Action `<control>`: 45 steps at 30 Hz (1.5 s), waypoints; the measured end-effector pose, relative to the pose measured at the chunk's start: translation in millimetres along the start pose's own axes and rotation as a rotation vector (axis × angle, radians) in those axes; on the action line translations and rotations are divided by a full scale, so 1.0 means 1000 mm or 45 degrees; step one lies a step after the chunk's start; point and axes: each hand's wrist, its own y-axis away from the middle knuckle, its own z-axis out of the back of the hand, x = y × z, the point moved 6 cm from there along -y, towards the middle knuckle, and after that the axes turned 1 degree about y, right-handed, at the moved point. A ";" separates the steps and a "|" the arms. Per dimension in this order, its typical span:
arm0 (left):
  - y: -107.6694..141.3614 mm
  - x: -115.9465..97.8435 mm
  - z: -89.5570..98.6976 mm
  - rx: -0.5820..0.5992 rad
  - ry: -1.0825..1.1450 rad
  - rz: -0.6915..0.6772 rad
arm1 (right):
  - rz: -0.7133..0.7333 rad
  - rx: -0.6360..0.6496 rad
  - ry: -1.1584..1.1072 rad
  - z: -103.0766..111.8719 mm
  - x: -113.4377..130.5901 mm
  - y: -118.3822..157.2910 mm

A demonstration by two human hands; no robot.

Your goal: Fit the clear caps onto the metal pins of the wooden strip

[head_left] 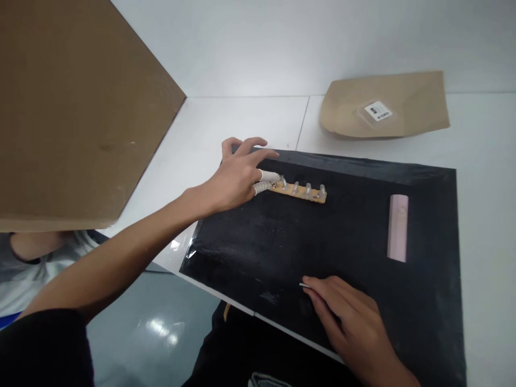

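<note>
My left hand [238, 177], with white ribbed covers on its thumb and index finger, pinches the left end of a narrow yellowish strip [297, 192]. Several small clear upright pieces [308, 189] stand along that strip, with bits of shiny metal among them. The other fingers of this hand are spread above the black mat [258, 242]. Low over the mat's front part, my right hand [349, 317] is closed on a small thin silvery piece [305, 285]; only its tip shows past the fingers. What exactly it is, I cannot tell.
A pink elongated device [398, 228] lies on the mat's right side. Behind the mat, a brown paper bag [419, 105] bears a small clear packet with a white label [378, 110]. A large cardboard panel [80, 107] stands at left. Another person's sleeve [76, 258] shows below it.
</note>
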 end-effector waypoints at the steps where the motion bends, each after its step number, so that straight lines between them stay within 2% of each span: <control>1: -0.002 0.001 0.001 0.022 0.014 -0.002 | -0.002 0.001 -0.001 0.000 0.000 0.000; 8: -0.011 0.006 -0.001 0.169 -0.020 -0.193 | 0.007 0.014 -0.016 0.000 -0.001 0.001; 23: -0.015 0.010 -0.005 0.170 -0.007 -0.264 | 0.013 0.000 -0.015 0.001 0.001 -0.001; 31: -0.016 0.010 -0.002 0.046 0.130 -0.313 | 0.027 0.021 -0.039 0.000 0.000 0.003; 45: -0.018 0.008 -0.006 0.137 0.069 -0.459 | 0.027 0.015 -0.017 -0.002 -0.002 0.002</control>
